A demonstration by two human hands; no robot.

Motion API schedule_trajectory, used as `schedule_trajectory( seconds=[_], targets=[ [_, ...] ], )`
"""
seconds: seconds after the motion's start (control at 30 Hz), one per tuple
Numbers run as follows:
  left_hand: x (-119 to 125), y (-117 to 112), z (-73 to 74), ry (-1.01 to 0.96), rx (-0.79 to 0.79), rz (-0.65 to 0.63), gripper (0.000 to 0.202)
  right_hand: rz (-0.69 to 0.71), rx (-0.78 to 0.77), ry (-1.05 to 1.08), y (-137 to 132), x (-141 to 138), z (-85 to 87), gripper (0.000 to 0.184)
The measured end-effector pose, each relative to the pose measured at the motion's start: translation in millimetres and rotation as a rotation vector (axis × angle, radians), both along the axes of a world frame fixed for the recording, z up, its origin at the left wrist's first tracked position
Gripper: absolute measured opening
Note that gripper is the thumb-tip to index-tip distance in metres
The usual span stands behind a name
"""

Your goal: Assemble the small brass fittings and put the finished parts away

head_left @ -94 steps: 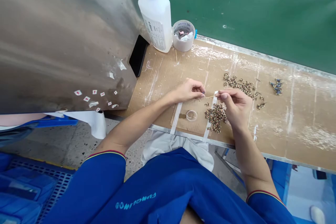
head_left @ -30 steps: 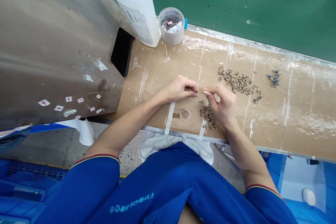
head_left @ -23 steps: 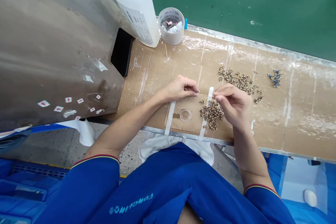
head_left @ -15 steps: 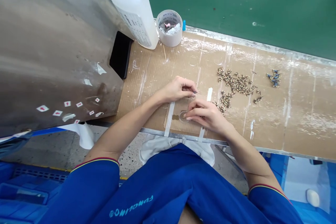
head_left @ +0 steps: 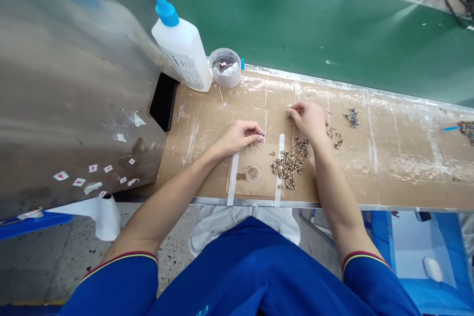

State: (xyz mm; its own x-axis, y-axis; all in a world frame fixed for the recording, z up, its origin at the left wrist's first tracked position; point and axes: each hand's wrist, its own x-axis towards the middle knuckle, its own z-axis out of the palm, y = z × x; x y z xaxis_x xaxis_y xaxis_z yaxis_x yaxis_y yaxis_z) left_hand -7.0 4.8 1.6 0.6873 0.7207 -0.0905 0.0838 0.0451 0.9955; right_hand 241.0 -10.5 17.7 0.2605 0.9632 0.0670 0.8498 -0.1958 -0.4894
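Left hand pinches tiny part; right hand near pile.

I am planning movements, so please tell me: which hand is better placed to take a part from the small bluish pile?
Probably the right hand: it is nearer to the bluish pile. The left hand is farther away and seems to pinch a tiny part.

Past the left hand, a white bottle with a blue cap is seen, and a tape roll filled with scraps is set just beside it. Nearer the left hand's outer side, a black phone is seen. Farther left of that hand, little stickers with red marks are stuck on a shiny metal wall. Past both hands, a green surface is spread out. Below and right of the right hand, a white lump can be seen in a blue bin.
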Motion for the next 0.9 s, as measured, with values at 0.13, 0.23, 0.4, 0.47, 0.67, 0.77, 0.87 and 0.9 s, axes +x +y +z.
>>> schedule_trajectory(
  seconds=[0.13, 0.23, 0.4, 0.47, 0.67, 0.77, 0.87, 0.9],
  targets=[
    [-0.1, -0.1, 0.2, -0.004, 0.005, 0.010, 0.011, 0.028, 0.001, -0.060, 4.3, -9.8, -9.2, 0.013],
    [1.1, -0.8, -0.6, -0.012, 0.013, 0.009, 0.010, 0.098, 0.073, -0.047, 1.1, -6.1, -10.7, 0.014],
    [2.1, -2.1, -2.4, -0.021, 0.107, 0.029, 0.009, 0.094, 0.210, 0.289, -14.8, -9.7, -5.1, 0.010],
    [2.8, -3.0, -3.7, -0.006, 0.149, 0.035, 0.011, 0.089, 0.186, 0.510, -26.1, -20.9, -2.6, 0.013],
    [9.7, -9.2, -8.2, 0.048, 0.229, 0.175, 0.016, 0.050, 0.116, 0.859, -45.1, -52.1, -7.9, 0.027],
    [13.5, -12.4, -9.3, 0.062, 0.275, 0.232, 0.017, 0.057, 0.082, 0.903, -44.3, -56.9, -13.7, 0.032],
    [15.8, -14.0, -10.6, 0.063, 0.278, 0.247, 0.017, 0.084, 0.060, 0.901, -44.0, -58.8, -16.7, 0.032],
    [16.2, -14.1, -11.1, 0.059, 0.276, 0.245, 0.017, 0.091, 0.063, 0.892, -44.3, -59.3, -17.0, 0.031]
  ],
)
